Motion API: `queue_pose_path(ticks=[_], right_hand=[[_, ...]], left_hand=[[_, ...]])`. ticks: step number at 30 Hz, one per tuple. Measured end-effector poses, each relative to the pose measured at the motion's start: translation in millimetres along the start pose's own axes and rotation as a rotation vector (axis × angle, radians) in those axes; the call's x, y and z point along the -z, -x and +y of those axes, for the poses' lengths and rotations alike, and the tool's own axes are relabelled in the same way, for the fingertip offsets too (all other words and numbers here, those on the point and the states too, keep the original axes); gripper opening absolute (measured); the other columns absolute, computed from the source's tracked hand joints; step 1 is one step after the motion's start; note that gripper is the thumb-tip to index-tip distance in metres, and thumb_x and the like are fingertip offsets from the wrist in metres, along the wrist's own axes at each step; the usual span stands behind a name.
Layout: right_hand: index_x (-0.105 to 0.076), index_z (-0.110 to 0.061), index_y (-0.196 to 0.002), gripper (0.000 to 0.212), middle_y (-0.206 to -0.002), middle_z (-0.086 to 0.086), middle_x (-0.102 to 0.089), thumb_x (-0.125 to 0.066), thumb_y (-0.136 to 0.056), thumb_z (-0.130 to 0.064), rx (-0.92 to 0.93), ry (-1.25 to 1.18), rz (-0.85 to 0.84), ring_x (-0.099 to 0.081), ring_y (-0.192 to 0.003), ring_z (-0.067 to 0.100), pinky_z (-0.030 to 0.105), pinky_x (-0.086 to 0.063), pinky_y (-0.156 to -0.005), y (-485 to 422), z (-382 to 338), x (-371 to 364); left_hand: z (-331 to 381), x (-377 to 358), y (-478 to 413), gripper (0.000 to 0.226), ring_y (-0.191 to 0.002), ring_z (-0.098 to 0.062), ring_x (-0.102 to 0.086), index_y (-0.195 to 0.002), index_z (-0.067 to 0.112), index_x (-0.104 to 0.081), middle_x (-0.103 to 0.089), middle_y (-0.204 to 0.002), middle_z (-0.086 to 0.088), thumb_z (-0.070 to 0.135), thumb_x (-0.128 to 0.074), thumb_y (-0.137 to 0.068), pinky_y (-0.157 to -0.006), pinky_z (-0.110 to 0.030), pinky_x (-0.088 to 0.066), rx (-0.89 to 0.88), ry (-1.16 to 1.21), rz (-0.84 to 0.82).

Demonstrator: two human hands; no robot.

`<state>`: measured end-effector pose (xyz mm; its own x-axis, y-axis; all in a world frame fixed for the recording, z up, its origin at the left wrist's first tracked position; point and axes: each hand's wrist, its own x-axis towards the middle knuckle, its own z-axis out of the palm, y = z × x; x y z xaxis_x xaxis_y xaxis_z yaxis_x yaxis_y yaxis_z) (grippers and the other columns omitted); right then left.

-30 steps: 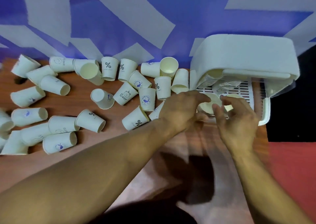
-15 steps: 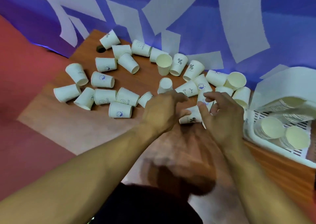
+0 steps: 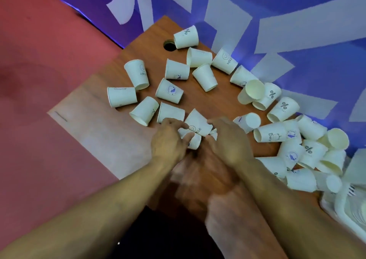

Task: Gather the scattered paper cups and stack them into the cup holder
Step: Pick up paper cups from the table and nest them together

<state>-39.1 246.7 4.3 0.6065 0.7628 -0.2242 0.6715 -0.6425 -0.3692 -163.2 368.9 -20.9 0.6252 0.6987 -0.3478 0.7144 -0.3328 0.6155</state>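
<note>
2 hands are gathering white printed paper cups (image 3: pixel 199 125): left hand (image 3: pixel 168 142) fingers curling around 1, right hand (image 3: pixel 227 140) pinching another. Nesting them is probably coming next.

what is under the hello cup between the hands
Another white paper cup lies under the white paper HELLO cup, gripped by the left hand. A bit of a third cup shows by the right hand; its fingers hide the rest.

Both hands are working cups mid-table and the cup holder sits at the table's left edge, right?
Not the left. The head view shows the cup holder at the table's right edge, past the pile of cups. The left hand and right hand are indeed on cups mid-table.
</note>
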Motion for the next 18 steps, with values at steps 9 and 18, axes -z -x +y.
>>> queue_pose_path(ticks=[9, 18], right_hand=[[-0.045, -0.024, -0.139, 0.055, -0.135, 0.002, -0.041, -0.059, -0.088, -0.013, 0.051, 0.269, -0.269, -0.044, -0.118, 0.024, 0.036, -0.047, -0.089, -80, -32, -17], [-0.057, -0.014, -0.122, 0.033, -0.129, 0.003, -0.045, -0.062, -0.089, -0.014, -0.090, 0.269, -0.259, -0.050, -0.111, 0.025, 0.038, -0.050, -0.085, -77, -22, -22]], left_hand=[[-23, -12, -24, 0.027, -0.103, -0.024, -0.059, -0.112, 0.032, -0.057, -0.064, -0.113, 0.003, 0.038, -0.065, -0.087, -0.076, -0.029, -0.038, 0.104, 0.006, -0.170], [-30, -7, -31, 0.020, -0.098, -0.022, -0.061, -0.110, 0.034, -0.056, -0.068, -0.107, 0.005, 0.030, -0.061, -0.091, -0.073, -0.028, -0.037, -0.029, 0.067, -0.215]])
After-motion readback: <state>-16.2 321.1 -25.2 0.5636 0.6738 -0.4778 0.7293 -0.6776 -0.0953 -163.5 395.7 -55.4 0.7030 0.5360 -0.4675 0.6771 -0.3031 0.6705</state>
